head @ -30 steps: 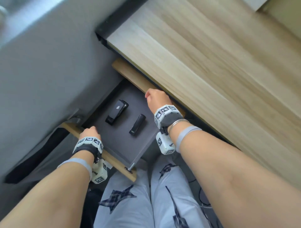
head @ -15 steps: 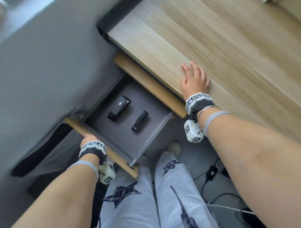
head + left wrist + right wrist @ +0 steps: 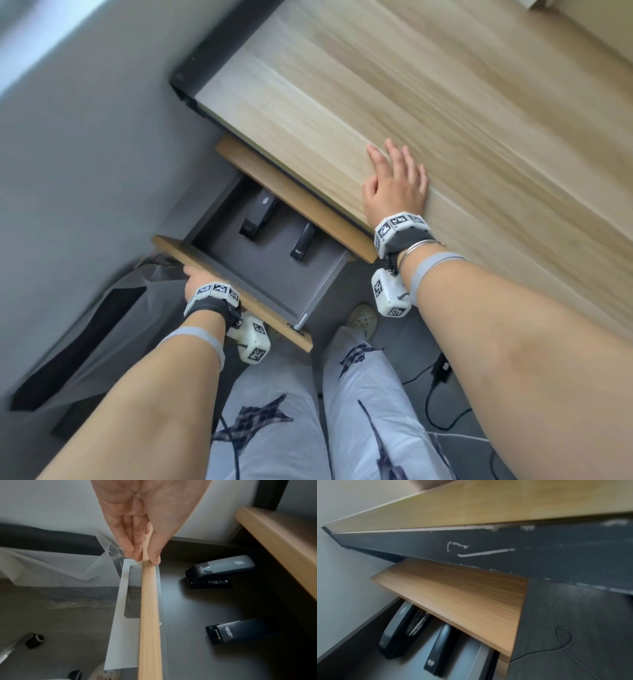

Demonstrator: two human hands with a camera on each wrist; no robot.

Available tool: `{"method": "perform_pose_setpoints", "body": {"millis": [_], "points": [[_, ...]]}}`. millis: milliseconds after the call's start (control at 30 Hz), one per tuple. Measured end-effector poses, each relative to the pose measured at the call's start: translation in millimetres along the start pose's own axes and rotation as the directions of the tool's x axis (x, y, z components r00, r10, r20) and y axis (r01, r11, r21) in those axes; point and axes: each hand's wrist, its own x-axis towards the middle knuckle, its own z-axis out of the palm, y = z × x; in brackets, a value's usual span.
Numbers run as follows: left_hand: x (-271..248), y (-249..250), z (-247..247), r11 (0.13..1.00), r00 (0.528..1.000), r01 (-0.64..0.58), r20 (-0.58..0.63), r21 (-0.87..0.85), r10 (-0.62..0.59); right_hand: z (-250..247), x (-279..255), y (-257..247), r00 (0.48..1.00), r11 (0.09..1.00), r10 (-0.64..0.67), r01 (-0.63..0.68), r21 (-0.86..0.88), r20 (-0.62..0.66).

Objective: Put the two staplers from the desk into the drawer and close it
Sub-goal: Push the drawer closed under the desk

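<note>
Two black staplers lie side by side on the grey floor of the partly open drawer (image 3: 274,274). The bulkier stapler (image 3: 258,219) (image 3: 221,568) (image 3: 397,632) is on the left and the slim stapler (image 3: 303,243) (image 3: 240,631) (image 3: 440,649) on the right. Their far ends are tucked under the wooden panel (image 3: 291,195) above the drawer. My left hand (image 3: 193,277) (image 3: 145,558) pinches the top edge of the wooden drawer front (image 3: 274,320) (image 3: 149,615), thumb inside and fingers outside. My right hand (image 3: 394,185) lies flat, fingers spread, on the desk top (image 3: 411,85) near its front edge.
A grey wall runs along the left of the drawer. A dark bag or cloth (image 3: 85,342) lies on the floor at the left. My legs (image 3: 274,428) and a shoe (image 3: 361,320) are just below the drawer front. Cables (image 3: 442,370) lie on the floor to the right.
The right hand left the drawer and settled flat on the desk top. The drawer has slid inward with the left hand on its front, so the staplers now sit partly under the wooden panel.
</note>
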Motion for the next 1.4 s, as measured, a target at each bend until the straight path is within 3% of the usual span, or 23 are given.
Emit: {"method": "perform_pose_setpoints", "body": {"millis": [167,533,933,1399], "points": [[6.2,39.1,3.8,0.997,0.994,0.044,0.104,-0.068,-0.037,-0.5,-0.3,-0.4,1.000,1.000,0.002,-0.001,-0.009,0.004],[10.1,112.0,14.9,0.991,0.976,-0.116,0.179,-0.073,0.128,-0.9,-0.5,-2.5,1.000,1.000,0.005,-0.005,-0.003,-0.028],[8.0,152.2,32.8,0.950,0.912,-0.302,0.267,-0.083,0.313,-0.9,0.2,-4.7,0.998,0.999,0.009,-0.006,0.042,-0.056],[21.1,147.8,41.0,0.934,0.897,-0.232,0.312,-0.273,0.314,-3.5,0.0,-3.9,1.000,0.999,0.011,-0.011,0.051,-0.011]]}}
